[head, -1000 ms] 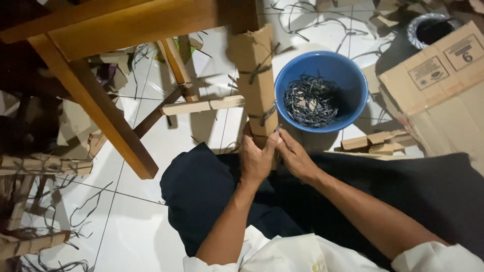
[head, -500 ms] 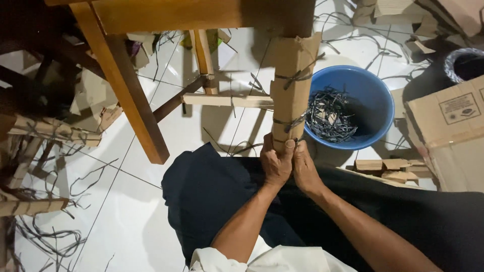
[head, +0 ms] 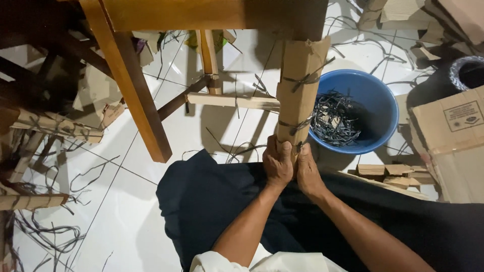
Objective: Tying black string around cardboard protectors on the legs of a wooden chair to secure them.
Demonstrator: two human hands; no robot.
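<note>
A wooden table leg is wrapped in brown cardboard (head: 299,85), bound with thin dark ties at two heights and a third at the bottom. My left hand (head: 278,163) and my right hand (head: 308,170) sit side by side at the foot of this wrapped leg, fingers closed around the lowest tie and the cardboard edge. Both forearms reach up from the bottom of the view over dark cloth (head: 217,201) on my lap.
A blue plastic basin (head: 375,100) holding several dark strips stands right of the leg. A bare wooden leg (head: 132,90) slants at left. Cardboard boxes (head: 451,136) lie at right, cardboard scraps and loose strips litter the white tile floor at left.
The view has shifted, and both hands have closed in together at the bottom of the wrapped leg, where earlier they were slightly apart.
</note>
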